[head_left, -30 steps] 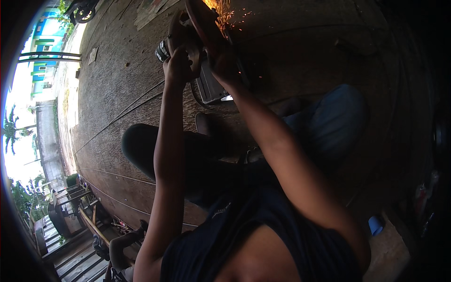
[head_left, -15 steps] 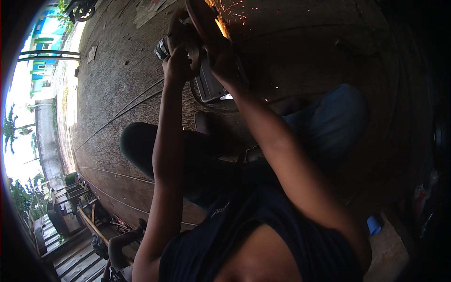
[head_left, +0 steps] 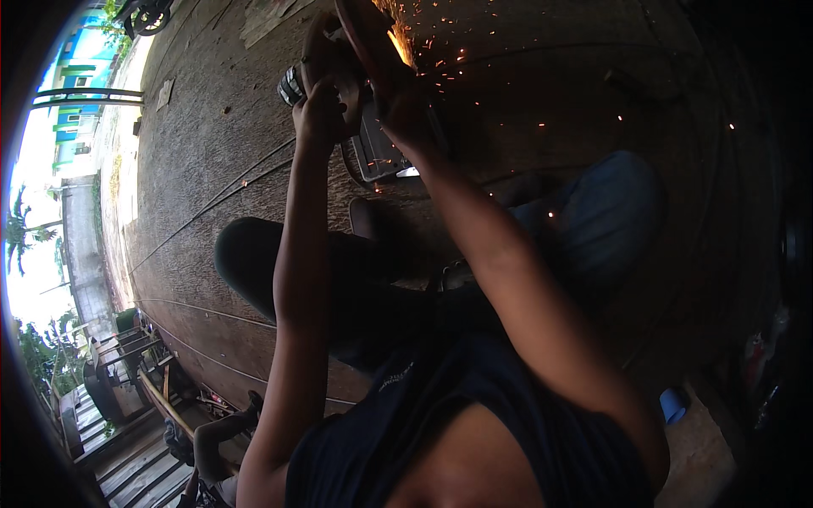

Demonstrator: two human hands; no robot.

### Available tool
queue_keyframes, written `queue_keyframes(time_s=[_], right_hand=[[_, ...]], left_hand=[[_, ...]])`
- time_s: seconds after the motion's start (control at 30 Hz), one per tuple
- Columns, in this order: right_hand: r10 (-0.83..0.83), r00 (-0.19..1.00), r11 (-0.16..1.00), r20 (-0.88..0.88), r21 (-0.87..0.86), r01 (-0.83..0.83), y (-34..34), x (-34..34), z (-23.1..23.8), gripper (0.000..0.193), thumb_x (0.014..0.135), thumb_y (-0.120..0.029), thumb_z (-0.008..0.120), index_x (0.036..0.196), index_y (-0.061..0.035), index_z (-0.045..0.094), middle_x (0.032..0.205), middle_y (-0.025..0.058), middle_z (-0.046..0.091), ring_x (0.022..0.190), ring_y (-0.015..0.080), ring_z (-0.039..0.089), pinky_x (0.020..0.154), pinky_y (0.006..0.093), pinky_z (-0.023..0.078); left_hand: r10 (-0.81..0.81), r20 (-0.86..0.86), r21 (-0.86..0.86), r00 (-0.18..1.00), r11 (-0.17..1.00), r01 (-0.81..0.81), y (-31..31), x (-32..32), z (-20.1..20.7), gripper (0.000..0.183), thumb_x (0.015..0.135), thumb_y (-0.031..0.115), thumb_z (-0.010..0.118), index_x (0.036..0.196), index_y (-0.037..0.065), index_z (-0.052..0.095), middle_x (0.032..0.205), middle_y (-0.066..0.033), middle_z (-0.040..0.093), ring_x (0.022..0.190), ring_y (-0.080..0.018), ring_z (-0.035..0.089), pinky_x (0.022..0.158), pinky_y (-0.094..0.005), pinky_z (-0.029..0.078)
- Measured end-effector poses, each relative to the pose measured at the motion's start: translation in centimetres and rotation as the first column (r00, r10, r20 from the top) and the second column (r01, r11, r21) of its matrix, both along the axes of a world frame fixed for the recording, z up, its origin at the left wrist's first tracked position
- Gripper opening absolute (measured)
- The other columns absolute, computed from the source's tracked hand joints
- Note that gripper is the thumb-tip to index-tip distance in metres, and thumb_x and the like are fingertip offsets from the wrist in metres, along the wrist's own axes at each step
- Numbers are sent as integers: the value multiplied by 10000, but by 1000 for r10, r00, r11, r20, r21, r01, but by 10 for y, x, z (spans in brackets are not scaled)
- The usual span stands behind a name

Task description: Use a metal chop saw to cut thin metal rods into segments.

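Observation:
Beyond my crossed legs, both my arms reach forward. My left hand [head_left: 322,118] is closed on a brown, rounded metal part [head_left: 322,52], beside a dark cylinder with silver bands [head_left: 290,86]. In shadow, my right hand [head_left: 409,118] closes around the lower end of a long reddish-brown metal piece [head_left: 370,38]. Bright orange sparks [head_left: 401,42] spray from the far right side of that piece. Below and between my hands sits a dark, box-like machine base [head_left: 381,144]. The hands hide where the parts meet, and I cannot make out what makes the sparks.
Thin cables [head_left: 229,196] run across the dark, rough floor [head_left: 195,169] on the left. A flat scrap [head_left: 165,95] lies farther left. Behind at lower left are a wooden pole [head_left: 165,402] and slatted boards [head_left: 140,470]. A blue cup-like object [head_left: 673,406] lies at lower right.
The sparks have spread wider, with several now flying right and toward my legs. My hands and the metal parts they hold stay in nearly the same place.

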State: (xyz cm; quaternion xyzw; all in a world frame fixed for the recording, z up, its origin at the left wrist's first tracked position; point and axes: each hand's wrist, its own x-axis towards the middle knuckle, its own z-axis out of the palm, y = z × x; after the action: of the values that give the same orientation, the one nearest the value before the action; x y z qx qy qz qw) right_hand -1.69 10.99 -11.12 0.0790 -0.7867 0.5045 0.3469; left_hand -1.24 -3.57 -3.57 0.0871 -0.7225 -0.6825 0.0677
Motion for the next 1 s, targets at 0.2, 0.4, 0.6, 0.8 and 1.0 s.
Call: queue_keyframes(time_s=[0.2,0.4,0.6,0.8,1.0], right_hand=[[7,998,1000,-57,-1,-7,2,-6,2,395,856,-174,559,1207,-6,491,1133,240,523,1085,401,489,915,427,403],[-8,998,1000,-59,26,10,1,-5,-5,403,835,-150,565,1213,-24,505,1149,238,519,1102,411,472,930,447,390],[-18,995,1000,-100,17,19,-3,-3,-3,403,835,-149,572,1210,-16,506,1138,240,526,1108,407,471,926,441,391],[12,998,997,-64,-76,-17,-2,-4,2,391,830,-154,583,1177,9,508,1120,245,530,1081,411,491,901,442,406],[13,998,998,-54,-57,-16,0,-1,8,373,833,-156,584,1153,21,516,1107,255,529,1056,418,507,876,440,424]], left_hand=[[19,17,-18,1000,1000,-19,3,1,5,287,796,228,650,930,-26,636,817,-55,604,683,-149,590,616,-296,497],[31,39,-88,999,996,-27,9,3,10,307,784,231,657,929,-37,615,818,-68,604,682,-161,591,616,-303,498],[48,46,-42,998,998,-46,3,1,2,306,773,236,667,907,-32,611,820,-74,606,687,-164,593,615,-310,497],[103,157,180,982,975,-131,1,-1,-1,311,768,237,671,921,-28,615,820,-65,602,690,-159,590,618,-306,495],[24,28,-3,999,1000,-24,-4,0,-6,297,778,238,669,918,-19,622,816,-57,598,684,-145,584,615,-299,495]])
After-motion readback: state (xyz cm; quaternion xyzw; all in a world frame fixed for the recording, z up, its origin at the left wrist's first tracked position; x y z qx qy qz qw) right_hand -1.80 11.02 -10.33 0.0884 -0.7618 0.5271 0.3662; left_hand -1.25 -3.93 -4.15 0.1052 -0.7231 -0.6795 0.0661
